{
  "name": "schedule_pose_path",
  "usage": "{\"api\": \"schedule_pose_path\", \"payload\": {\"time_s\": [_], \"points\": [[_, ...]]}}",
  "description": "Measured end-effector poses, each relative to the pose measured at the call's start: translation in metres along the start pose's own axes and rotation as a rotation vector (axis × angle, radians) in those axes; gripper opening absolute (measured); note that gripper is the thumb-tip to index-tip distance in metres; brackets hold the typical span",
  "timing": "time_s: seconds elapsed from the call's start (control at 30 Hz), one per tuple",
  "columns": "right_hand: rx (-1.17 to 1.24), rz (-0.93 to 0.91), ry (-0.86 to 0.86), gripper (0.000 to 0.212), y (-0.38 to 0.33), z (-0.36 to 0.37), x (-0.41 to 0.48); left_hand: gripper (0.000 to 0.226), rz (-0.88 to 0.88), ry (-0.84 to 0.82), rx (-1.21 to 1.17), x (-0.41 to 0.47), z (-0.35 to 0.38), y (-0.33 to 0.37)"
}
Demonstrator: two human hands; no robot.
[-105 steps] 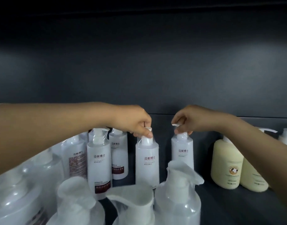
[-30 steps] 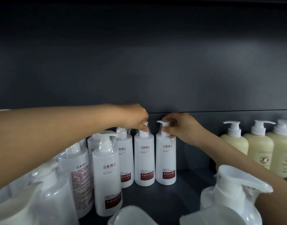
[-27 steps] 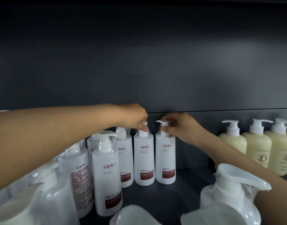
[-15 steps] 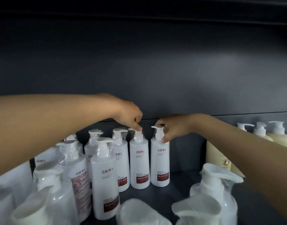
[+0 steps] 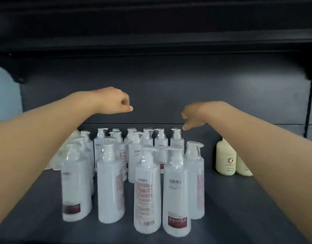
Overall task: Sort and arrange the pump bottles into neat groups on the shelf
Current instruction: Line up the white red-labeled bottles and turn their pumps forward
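Head view: left hand (image 5: 112, 101) hovers above the back row, fingers curled in, holding nothing. Right hand (image 5: 194, 115) hangs loose and empty, fingertips near the rightmost back-row bottle (image 5: 176, 143) pump. White pump bottles (image 5: 146, 191) stand clustered on the dark shelf (image 5: 239, 208) below both hands. Cream bottles (image 5: 225, 159) stand apart, under the right forearm.

Back panel: matte dark grey flat panel (image 5: 169, 88), upright across the whole width, lit unevenly.
Seam: thin dark horizontal line (image 5: 134, 123) running across the panel low down.
Overhead: black board (image 5: 151, 23) spanning the top, deep in shadow.
Bracket: black rounded bracket (image 5: 19, 79) under the board at the far left.
Left edge: pale blue-white surface (image 5: 3, 95) beside the panel's edge.
Post: thin black vertical strip (image 5: 309, 106) near the right edge.
Wrapping: pale crumpled sheet (image 5: 58, 155) low at left, blurred.
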State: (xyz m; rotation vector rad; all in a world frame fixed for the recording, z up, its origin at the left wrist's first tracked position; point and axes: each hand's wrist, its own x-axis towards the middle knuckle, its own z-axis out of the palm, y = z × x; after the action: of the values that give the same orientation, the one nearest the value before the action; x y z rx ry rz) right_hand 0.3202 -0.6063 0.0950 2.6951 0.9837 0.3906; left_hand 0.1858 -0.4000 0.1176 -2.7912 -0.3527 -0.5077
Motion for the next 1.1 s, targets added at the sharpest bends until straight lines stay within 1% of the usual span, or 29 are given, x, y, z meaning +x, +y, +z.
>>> {"api": "schedule_pose_path", "payload": {"time_s": [0.07,0.17,0.3,0.47,0.6,0.73,0.87,1.1], "points": [[0.024,-0.016,0.054,0.046,-0.003,-0.006,-0.026,0.028,-0.069,0.041,0.018,-0.034,-0.011,-0.004],[0.058,-0.043,0.116,0.042,-0.013,-0.012,-0.060,0.034,-0.112,0.100,0.016,-0.080,-0.026,-0.002],[0.085,-0.121,0.176,0.039,-0.040,-0.016,-0.095,0.032,-0.121,0.090,-0.013,-0.127,-0.025,0.003],[0.114,-0.206,0.242,0.046,-0.080,-0.026,-0.119,0.032,-0.132,0.104,-0.090,-0.152,-0.013,-0.005],[0.122,-0.249,0.274,0.043,-0.111,-0.035,-0.107,0.034,-0.145,0.140,-0.105,-0.147,-0.001,-0.031],[0.113,-0.233,0.278,0.040,-0.139,-0.043,-0.076,0.036,-0.129,0.151,-0.105,-0.132,0.019,-0.070],[0.069,-0.153,0.251,0.043,-0.158,-0.037,-0.032,0.039,-0.060,0.189,-0.074,-0.105,0.040,-0.114],[0.082,0.003,0.132,0.052,-0.177,-0.036,0.036,0.039,0.108,0.163,-0.080,-0.039,0.093,-0.183]]}}
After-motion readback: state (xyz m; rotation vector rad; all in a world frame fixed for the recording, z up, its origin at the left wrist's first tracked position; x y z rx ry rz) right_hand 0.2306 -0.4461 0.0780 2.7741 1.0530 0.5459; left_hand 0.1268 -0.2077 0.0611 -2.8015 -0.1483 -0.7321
